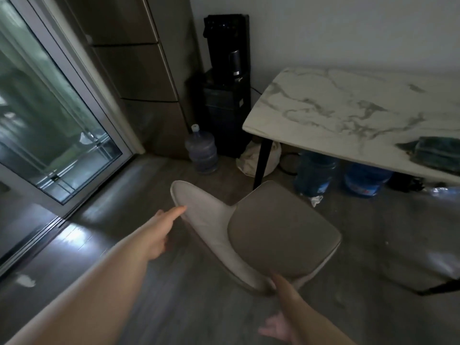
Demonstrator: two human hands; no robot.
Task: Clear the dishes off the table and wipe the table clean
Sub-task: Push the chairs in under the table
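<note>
Left hand and right hand, fingers loose, gripping nothing, touch the chair at frame centre. Likely next: shift it, then work the cloth across the tabletop.

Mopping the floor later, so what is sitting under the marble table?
Under the marble table stand two blue water jugs, with a white bag behind its black leg and something dark farther right. The tabletop covers whatever lies deeper behind them.
</note>
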